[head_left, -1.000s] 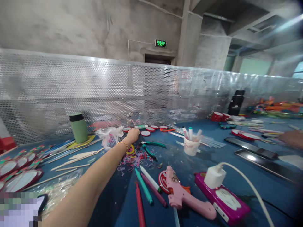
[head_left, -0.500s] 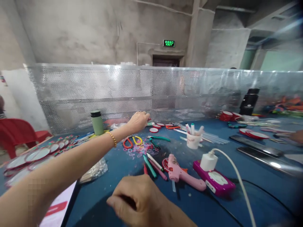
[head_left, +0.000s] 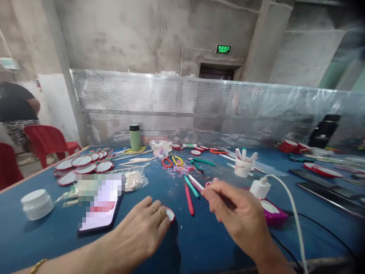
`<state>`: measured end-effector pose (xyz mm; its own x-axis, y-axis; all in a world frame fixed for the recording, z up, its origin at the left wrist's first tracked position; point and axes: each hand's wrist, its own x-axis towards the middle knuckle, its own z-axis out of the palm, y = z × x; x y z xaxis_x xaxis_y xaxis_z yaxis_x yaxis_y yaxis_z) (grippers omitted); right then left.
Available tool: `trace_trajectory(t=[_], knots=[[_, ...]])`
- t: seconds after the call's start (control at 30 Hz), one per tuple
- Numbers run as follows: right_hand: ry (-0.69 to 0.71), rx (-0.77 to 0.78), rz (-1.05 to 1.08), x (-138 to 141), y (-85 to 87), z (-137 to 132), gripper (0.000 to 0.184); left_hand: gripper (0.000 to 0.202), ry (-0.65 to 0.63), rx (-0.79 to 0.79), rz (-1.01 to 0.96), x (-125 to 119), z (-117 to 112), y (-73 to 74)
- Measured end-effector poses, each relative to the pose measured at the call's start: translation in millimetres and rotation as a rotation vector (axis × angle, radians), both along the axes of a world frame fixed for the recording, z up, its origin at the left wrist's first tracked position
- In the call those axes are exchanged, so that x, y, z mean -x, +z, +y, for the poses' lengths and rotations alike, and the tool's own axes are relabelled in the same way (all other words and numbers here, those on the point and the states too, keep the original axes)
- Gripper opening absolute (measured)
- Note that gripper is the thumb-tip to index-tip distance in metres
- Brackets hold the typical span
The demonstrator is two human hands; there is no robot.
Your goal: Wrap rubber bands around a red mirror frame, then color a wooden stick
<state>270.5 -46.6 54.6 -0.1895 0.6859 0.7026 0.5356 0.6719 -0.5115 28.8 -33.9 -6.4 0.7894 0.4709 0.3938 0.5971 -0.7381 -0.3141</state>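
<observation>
My left hand (head_left: 144, 228) lies low on the blue table (head_left: 199, 239), its fingers curled over a small round red-rimmed disc (head_left: 170, 214) that shows at the fingertips. My right hand (head_left: 238, 215) is closed in a pinch on the near end of a white pen (head_left: 196, 182). Green (head_left: 192, 187) and red (head_left: 189, 200) pens lie just beside the white pen. A scatter of small coloured rubber bands (head_left: 178, 172) lies behind them.
A phone (head_left: 99, 215) and a white jar (head_left: 37, 203) lie to the left, beside red-rimmed round mirrors (head_left: 82, 165). A white charger (head_left: 260, 188) with cable sits on a magenta device (head_left: 275, 217). Beyond are a paper cup (head_left: 243, 168), a green bottle (head_left: 135, 137), a perforated metal screen (head_left: 199, 106), red chairs (head_left: 48, 142) and a person (head_left: 15, 108).
My left arm has come back from the far side of the table and now rests near the front edge on a disc. My right hand has come into view and closed on the white pen.
</observation>
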Motion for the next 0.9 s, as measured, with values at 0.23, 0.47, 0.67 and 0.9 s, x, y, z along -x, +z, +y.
trace_trajectory(t=[0.23, 0.47, 0.67, 0.9], knots=[[-0.055, 0.022, -0.219, 0, -44.3, -10, 0.028, 0.012, 0.023, 0.148, 0.128, -8, 0, -11.4], [-0.078, 0.009, -0.292, -3, -48.5, -11, 0.021, 0.016, 0.030, 0.183, 0.074, -25, 3, -22.3], [-0.240, -0.109, -0.439, -10, -8.2, 15, 0.019, 0.018, -0.071, 0.077, -0.055, -17, 2, -35.2], [-0.311, 0.057, -1.025, 23, 22.2, 92, 0.026, 0.014, -0.113, -0.028, -0.050, -6, -8, -24.2]])
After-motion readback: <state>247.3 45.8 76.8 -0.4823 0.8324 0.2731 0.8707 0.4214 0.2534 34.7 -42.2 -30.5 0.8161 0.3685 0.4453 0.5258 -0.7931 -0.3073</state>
